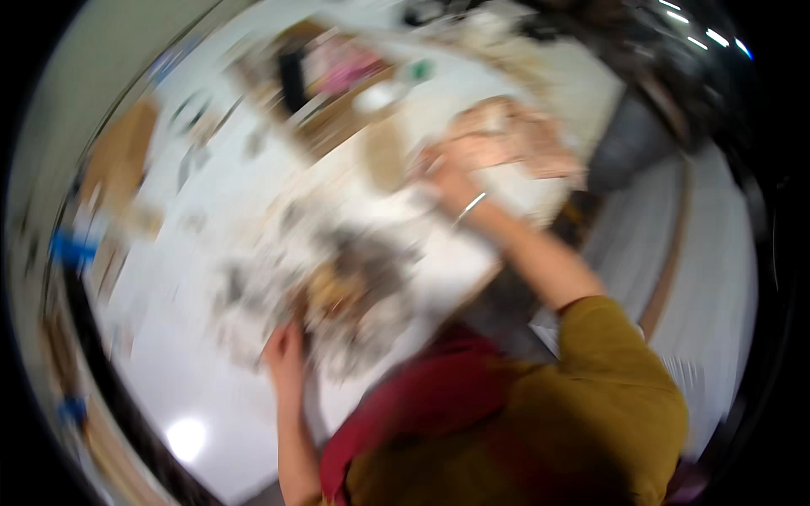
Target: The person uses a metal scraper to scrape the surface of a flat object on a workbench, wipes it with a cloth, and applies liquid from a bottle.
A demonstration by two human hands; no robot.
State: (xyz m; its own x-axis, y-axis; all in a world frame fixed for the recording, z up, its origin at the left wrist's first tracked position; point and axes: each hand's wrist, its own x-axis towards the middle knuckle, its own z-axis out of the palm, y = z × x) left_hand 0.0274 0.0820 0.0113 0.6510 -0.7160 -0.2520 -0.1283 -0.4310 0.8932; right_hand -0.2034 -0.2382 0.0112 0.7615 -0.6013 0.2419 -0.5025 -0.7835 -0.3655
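Note:
The whole picture is smeared by motion. My left hand point(285, 350) is at the near left side of a loose pile of grey and white fluffy bits point(371, 325). Its fingers look curled together, though what they hold, if anything, does not show. Beside it, on the pile, lies a yellowish-brown lump point(332, 288). My right hand point(445, 175), with a bangle on the wrist, reaches farther out. It is between a tan oval piece point(384, 153) and a crumpled peach-coloured sheet point(506, 139). Blur hides how its fingers are set.
On the white table point(190, 354) stands an open cardboard box point(333, 126) holding pink and dark things. A white round item point(377, 97) is at its right corner. Brown cardboard point(122, 156) and a blue object point(72, 250) lie along the left edge.

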